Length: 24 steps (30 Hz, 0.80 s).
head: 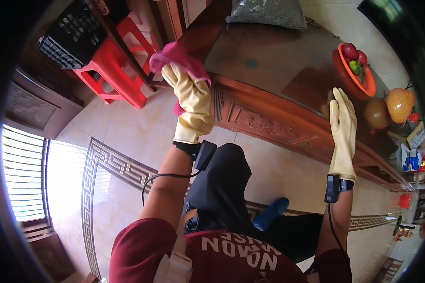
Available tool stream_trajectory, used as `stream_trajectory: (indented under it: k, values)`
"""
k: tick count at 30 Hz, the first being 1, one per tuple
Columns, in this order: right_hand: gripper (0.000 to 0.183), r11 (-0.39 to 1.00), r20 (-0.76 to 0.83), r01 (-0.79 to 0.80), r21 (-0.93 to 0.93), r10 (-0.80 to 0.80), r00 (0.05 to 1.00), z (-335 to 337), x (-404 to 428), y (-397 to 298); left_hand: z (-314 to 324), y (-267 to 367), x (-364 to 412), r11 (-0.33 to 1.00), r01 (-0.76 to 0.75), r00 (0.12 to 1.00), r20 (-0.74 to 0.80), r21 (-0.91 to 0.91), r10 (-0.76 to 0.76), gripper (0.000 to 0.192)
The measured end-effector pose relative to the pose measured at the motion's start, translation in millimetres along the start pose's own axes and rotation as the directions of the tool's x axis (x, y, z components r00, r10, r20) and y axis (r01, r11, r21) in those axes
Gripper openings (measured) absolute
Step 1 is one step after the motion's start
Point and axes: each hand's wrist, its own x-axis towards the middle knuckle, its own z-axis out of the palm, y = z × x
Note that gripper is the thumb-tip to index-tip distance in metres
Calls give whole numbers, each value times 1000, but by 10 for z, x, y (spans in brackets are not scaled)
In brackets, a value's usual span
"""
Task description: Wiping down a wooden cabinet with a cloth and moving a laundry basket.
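Observation:
My left hand (191, 88), in a cream rubber glove, grips a magenta cloth (179, 56) at the left end of a reddish-brown wooden cabinet (269, 123). Part of the cloth hangs below the wrist. My right hand (343, 120) wears a matching glove and holds nothing. Its fingers are stretched out flat at the front edge of the dark, glossy cabinet top (269, 56); whether they touch it I cannot tell.
An orange bowl of fruit (368, 83) and a netted yellow fruit (400, 105) stand on the right. A filled grey bag (267, 14) lies at the back. Red plastic stools (109, 69) carry a black crate (71, 39) at left. Carved panels line the cabinet front.

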Motion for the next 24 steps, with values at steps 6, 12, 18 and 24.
stream_trajectory:
  k: [6, 12, 18, 24]
  values:
    - [38, 999, -3, -18, -49, 18, 1000, -3, -59, 23, -312, -338, -311, 795, 538, 841, 240, -282, -484, 35]
    - [34, 999, 12, 8, -50, -7, 1000, -3, -82, 74, -676, 1238, 379, 720, 112, 993, 60, -685, -97, 34]
    - [36, 1000, -24, -3, -27, 2, 1000, -3, -38, 28, -539, 1495, 1355, 826, -251, 957, 256, 505, 134, 36]
    - [33, 1000, -27, 16, -10, -17, 999, 45, -47, 10, -430, 930, 1438, 643, -737, 623, 577, 208, 527, 46]
